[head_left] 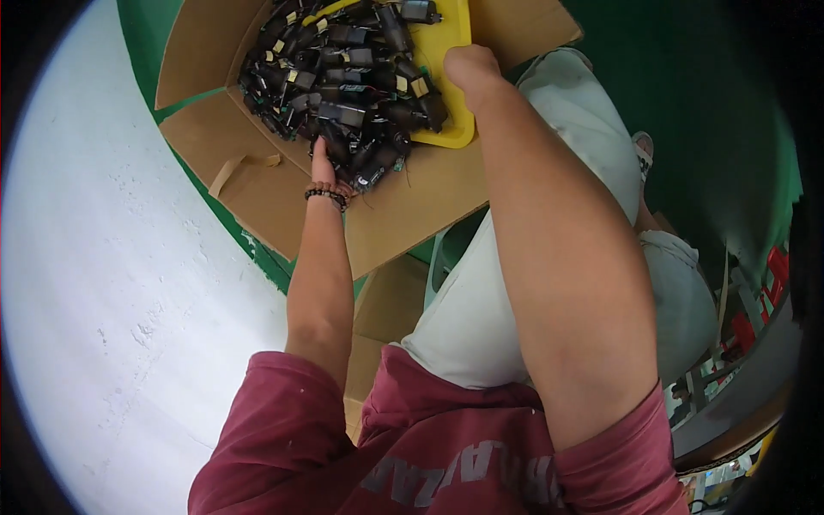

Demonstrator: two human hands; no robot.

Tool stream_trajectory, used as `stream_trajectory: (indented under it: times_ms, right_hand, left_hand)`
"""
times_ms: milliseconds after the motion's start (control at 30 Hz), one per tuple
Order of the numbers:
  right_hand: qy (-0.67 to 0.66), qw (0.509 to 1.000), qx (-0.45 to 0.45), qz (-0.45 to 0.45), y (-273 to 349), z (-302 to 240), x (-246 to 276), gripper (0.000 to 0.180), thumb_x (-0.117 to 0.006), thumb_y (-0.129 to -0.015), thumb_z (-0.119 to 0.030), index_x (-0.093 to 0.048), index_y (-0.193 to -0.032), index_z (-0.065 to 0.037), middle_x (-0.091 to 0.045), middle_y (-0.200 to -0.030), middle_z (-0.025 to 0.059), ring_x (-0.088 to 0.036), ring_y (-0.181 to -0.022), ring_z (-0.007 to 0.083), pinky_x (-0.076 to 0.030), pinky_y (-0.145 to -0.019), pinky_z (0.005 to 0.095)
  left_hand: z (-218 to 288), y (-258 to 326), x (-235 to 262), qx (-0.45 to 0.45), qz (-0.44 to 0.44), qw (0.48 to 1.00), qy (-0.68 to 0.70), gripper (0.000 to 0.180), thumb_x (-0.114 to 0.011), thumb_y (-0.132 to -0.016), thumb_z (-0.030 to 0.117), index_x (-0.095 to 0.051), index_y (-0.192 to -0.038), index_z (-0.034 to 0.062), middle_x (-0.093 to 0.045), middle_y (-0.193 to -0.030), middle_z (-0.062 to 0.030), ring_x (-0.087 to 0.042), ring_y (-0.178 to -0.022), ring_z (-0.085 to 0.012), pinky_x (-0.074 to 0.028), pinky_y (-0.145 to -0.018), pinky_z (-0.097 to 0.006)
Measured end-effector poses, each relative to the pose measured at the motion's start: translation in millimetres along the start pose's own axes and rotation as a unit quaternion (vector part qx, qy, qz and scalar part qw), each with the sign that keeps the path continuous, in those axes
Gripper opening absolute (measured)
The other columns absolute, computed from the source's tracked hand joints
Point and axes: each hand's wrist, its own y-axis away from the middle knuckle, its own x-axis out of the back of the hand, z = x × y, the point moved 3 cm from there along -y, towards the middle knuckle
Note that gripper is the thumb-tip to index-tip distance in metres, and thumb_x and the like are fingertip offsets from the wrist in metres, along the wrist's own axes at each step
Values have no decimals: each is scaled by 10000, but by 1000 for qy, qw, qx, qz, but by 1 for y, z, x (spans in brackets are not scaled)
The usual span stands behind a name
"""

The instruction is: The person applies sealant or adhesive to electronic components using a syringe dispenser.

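The heap of black parts (348, 81) lies over the yellow tray (457, 107) and beyond its left side; how much rests in the tray and how much in the carton beneath is hidden. The parts are small, dark and roughly cylindrical, some with pale yellow tabs. Toward the tray's near edge and to its left, one lies slanted, its long axis running up and rightward, just beside the left hand (323, 167); others lie crosswise.

The left hand is the nearer to the heap, which stretches ahead of it and to its right. Its thumb shows against the parts, but the fingers are buried, so I cannot tell how far it is open or whether it has hold of any. The right hand (472, 69) is closed over the tray's right rim.

Around the tray stands the open cardboard box (421, 206), flaps folded outward, with a torn strip (245, 167) on a flap left of the tray. A second carton (386, 296) sits nearer the person than the tray; its contents cannot be made out.
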Motion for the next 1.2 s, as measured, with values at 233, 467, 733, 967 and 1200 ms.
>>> stream_trajectory:
  times_ms: [233,467,733,967,1200]
  right_hand:
    - [56,998,26,29,0,1,1,393,-516,-784,-193,-595,-1089,42,-569,-1167,209,-556,-1088,313,-450,-900,348]
    - [-11,1000,3,-29,-18,13,-11,376,-443,-786,-54,-536,-1123,84,-564,-1129,194,-557,-1024,276,-448,-826,377]
    - [-72,995,-66,-27,-63,54,-13,351,-481,-767,-53,-560,-1084,75,-592,-1018,194,-588,-879,299,-464,-756,397]
    - [-19,996,-80,42,-8,24,-21,434,-575,-774,-197,-567,-1116,70,-550,-1177,241,-556,-1087,313,-435,-940,334]
    - [10,998,-42,52,-1,17,-10,417,-589,-778,-202,-579,-1107,54,-562,-1158,237,-568,-1071,312,-445,-933,330]
  left_hand:
    - [49,33,-55,85,67,989,-96,617,-522,-742,676,-496,-1205,269,-533,-1206,-39,-501,-1058,-271,-352,-790,-575]
    - [82,48,-97,-138,-98,968,-184,411,-559,-874,372,-524,-1205,131,-570,-1143,-57,-563,-967,-182,-456,-789,-311]
    - [141,50,-134,-376,-175,793,-447,411,-604,-869,201,-512,-1250,77,-570,-1168,-114,-562,-1002,-170,-434,-870,-288]
    - [211,-123,46,-266,183,818,-476,799,-699,-720,484,-416,-1322,42,-520,-1253,-152,-503,-1129,-255,-412,-926,-358]
    - [176,-119,14,-8,50,960,-277,807,-639,-705,608,-433,-1319,127,-524,-1251,-111,-506,-1113,-294,-416,-925,-438]
